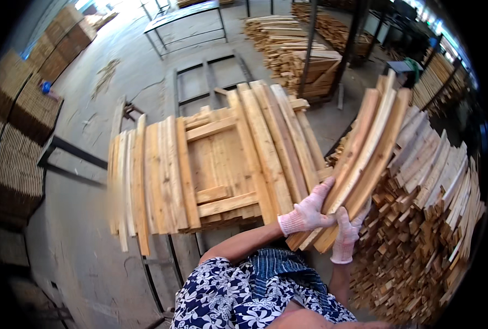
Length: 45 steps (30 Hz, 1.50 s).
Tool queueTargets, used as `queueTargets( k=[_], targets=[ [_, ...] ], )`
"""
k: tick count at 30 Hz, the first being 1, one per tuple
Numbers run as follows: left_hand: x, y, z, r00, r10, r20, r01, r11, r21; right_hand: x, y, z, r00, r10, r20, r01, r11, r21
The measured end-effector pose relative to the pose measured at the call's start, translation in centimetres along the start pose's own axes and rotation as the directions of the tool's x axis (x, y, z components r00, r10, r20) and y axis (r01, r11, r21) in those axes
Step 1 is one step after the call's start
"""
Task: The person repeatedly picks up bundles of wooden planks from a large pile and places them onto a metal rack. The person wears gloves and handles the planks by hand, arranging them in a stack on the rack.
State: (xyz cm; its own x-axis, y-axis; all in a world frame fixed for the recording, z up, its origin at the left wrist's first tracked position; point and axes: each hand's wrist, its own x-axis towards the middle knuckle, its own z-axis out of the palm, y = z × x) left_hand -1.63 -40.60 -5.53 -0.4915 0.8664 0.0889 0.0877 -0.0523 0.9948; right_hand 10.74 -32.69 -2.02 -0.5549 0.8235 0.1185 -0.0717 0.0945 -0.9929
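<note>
Both my hands wear pale pinkish knit gloves. Between them is a small bundle of long wooden boards, tilted up and away to the right. My left hand is closed on the left side of the bundle near its lower end. Lower down and to the right, my right hand grips the opposite side, part of its fingers hidden by the wood. Left of the bundle, more boards lie side by side over a pile of wood, with a rectangular gap framed by short crosspieces.
A large stack of boards stands close on my right, end grain showing. Metal frame bars stick out at the left. Strapped wood stacks line the far left. Farther off are a metal table, another board stack and dark posts.
</note>
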Motion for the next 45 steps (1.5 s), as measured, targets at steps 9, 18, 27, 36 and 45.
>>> queueTargets(
  k=[9,18,27,36,45],
  targets=[
    [-16.3,-4.8,-16.1,0.794,-0.102,-0.599,0.139,0.99,0.015,-4.3,3.6,20.0,0.721,0.273,0.638,-0.349,0.937,-0.006],
    [-19.1,-8.7,-23.8,0.568,-0.263,-0.78,0.336,0.939,-0.072,-4.0,15.0,28.6,0.758,0.385,0.526,0.244,0.581,-0.777],
    [-22.1,-5.5,-23.9,0.389,-0.187,-0.902,0.907,0.249,0.339,-2.4,14.1,33.1,0.755,0.305,0.58,0.405,0.479,-0.779],
    [-21.9,-7.8,-23.9,0.371,0.049,-0.927,0.914,0.156,0.374,2.4,15.6,30.6,0.717,0.179,0.674,-0.008,0.969,-0.248],
    [-23.4,-6.4,-25.0,0.341,0.047,-0.939,0.889,0.31,0.338,-4.1,13.1,34.7,0.692,0.489,0.53,0.213,0.564,-0.798]
  ],
)
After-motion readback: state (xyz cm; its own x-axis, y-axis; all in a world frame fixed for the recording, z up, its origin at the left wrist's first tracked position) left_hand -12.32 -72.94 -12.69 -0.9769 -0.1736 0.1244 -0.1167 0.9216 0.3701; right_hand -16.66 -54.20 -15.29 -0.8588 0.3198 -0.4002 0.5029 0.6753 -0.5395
